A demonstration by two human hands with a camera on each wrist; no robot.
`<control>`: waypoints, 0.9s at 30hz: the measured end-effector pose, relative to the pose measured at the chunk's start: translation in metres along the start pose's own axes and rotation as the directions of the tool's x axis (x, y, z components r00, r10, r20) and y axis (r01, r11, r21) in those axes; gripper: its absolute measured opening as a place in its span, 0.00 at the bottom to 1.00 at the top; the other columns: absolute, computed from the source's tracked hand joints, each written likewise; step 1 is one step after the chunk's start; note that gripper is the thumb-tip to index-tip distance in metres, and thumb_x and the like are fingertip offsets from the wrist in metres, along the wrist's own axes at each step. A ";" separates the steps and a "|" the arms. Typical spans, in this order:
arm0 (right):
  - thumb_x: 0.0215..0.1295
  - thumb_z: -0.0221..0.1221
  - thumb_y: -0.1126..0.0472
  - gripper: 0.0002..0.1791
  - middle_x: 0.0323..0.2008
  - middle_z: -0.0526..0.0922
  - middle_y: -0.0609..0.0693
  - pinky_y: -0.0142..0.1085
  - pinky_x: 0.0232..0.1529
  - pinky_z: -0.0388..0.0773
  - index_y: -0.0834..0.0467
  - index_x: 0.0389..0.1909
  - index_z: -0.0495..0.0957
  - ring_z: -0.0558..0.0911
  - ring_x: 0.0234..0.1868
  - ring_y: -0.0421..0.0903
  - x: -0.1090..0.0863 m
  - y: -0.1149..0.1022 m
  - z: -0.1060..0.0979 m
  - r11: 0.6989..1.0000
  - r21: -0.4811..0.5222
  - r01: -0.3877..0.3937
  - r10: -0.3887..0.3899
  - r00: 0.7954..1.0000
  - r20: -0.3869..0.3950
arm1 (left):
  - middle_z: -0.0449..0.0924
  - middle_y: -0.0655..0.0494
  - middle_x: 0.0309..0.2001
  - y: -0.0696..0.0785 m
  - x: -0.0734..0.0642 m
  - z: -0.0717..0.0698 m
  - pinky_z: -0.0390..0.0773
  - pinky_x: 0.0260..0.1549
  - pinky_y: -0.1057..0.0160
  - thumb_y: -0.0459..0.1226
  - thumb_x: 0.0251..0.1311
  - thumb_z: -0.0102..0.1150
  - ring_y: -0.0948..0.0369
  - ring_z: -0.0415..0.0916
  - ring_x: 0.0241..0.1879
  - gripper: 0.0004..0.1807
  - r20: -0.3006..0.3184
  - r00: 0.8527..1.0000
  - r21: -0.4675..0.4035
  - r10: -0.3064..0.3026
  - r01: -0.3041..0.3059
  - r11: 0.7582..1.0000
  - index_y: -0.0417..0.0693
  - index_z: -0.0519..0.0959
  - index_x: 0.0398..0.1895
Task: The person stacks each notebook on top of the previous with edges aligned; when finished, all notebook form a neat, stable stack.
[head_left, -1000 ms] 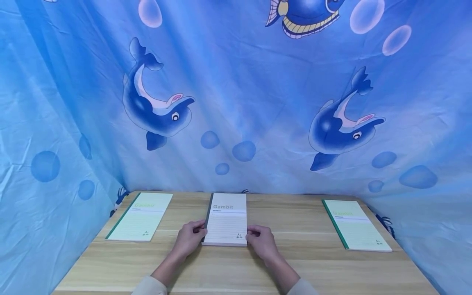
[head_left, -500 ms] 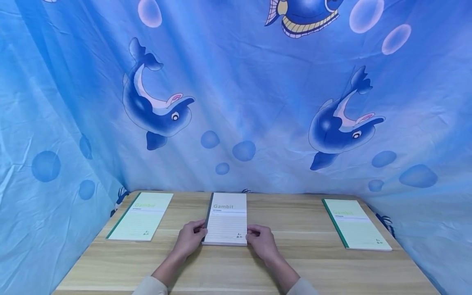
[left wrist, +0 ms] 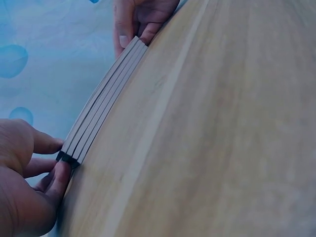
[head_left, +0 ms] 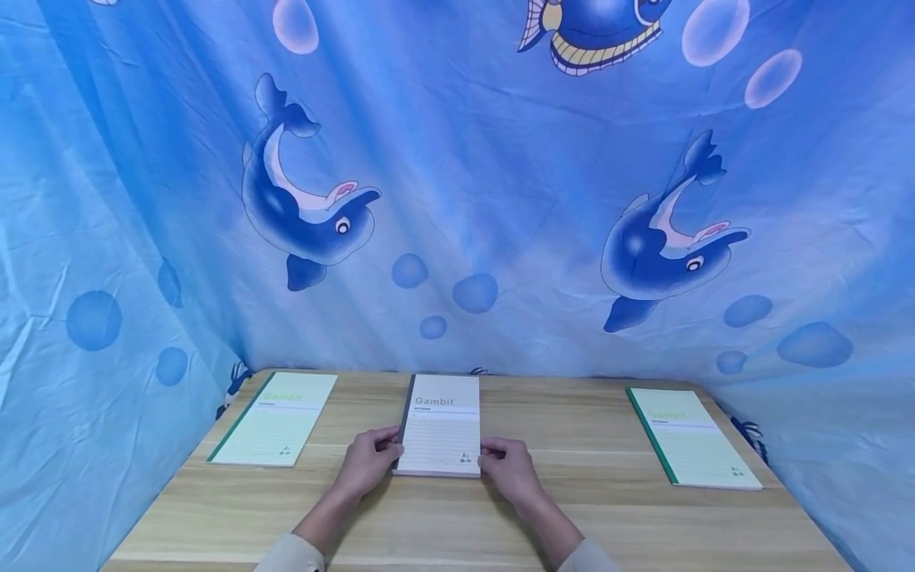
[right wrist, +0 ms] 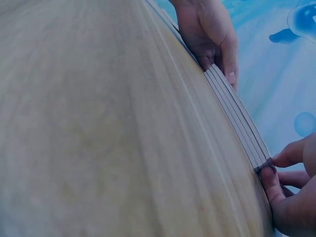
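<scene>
A stack of several white notebooks (head_left: 439,429) lies flat at the middle of the table, a dark spine along its left side and "Gambit" printed on the top cover. At its lower left corner my left hand (head_left: 367,463) grips the spine side. My right hand (head_left: 513,469) holds the opposite side near the lower right corner. In the left wrist view, the layered notebook edges (left wrist: 106,101) run between both hands, fairly even, with thumb and fingers on the dark corner. The right wrist view shows the same edges (right wrist: 237,116) from the other side.
One pale notebook with a green spine (head_left: 275,421) lies at the table's left. Another green-spined notebook (head_left: 693,437) lies at the right, slanted. Behind the wooden table (head_left: 429,524) hangs a blue curtain (head_left: 457,199) with dolphins, which also closes in both sides.
The hands and the notebook stack stay in place. Only the head view shifts very slightly.
</scene>
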State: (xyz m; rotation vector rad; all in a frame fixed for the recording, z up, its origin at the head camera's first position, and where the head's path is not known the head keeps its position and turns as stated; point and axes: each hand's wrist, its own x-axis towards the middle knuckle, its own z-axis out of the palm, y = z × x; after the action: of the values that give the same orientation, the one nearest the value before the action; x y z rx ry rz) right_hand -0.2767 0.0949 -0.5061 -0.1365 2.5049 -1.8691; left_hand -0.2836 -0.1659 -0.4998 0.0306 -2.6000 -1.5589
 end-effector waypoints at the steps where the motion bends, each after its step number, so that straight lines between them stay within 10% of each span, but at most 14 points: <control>1: 0.61 0.62 0.70 0.22 0.43 0.85 0.58 0.25 0.37 0.80 0.73 0.56 0.80 0.80 0.43 0.44 0.000 0.000 0.000 1.000 0.004 0.000 0.000 1.000 0.004 | 0.85 0.44 0.47 0.000 0.000 0.000 0.82 0.57 0.48 0.31 0.66 0.61 0.54 0.82 0.50 0.22 -0.002 1.000 0.000 0.001 -0.001 1.000 0.29 0.78 0.62; 18: 0.65 0.61 0.66 0.22 0.48 0.85 0.62 0.36 0.44 0.87 0.72 0.59 0.79 0.84 0.42 0.45 0.004 -0.003 -0.007 0.997 0.048 -0.053 0.051 0.998 0.037 | 0.84 0.41 0.54 0.001 0.004 -0.009 0.81 0.61 0.45 0.33 0.68 0.60 0.48 0.81 0.57 0.23 0.039 0.999 0.013 -0.036 0.035 0.999 0.32 0.77 0.65; 27: 0.69 0.60 0.62 0.22 0.50 0.84 0.62 0.44 0.50 0.85 0.67 0.61 0.78 0.84 0.46 0.52 0.010 -0.033 -0.012 0.999 0.032 -0.020 0.022 0.999 -0.037 | 0.77 0.34 0.65 0.004 0.011 -0.104 0.77 0.65 0.51 0.42 0.77 0.53 0.43 0.76 0.64 0.27 -0.050 0.998 0.032 -0.031 0.032 0.999 0.33 0.70 0.71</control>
State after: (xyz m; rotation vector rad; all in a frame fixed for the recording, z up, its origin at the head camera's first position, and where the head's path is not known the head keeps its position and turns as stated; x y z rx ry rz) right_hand -0.2858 0.0963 -0.4704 -0.0751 2.4888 -1.9206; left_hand -0.2838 -0.2558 -0.4468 0.1122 -2.5989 -1.5053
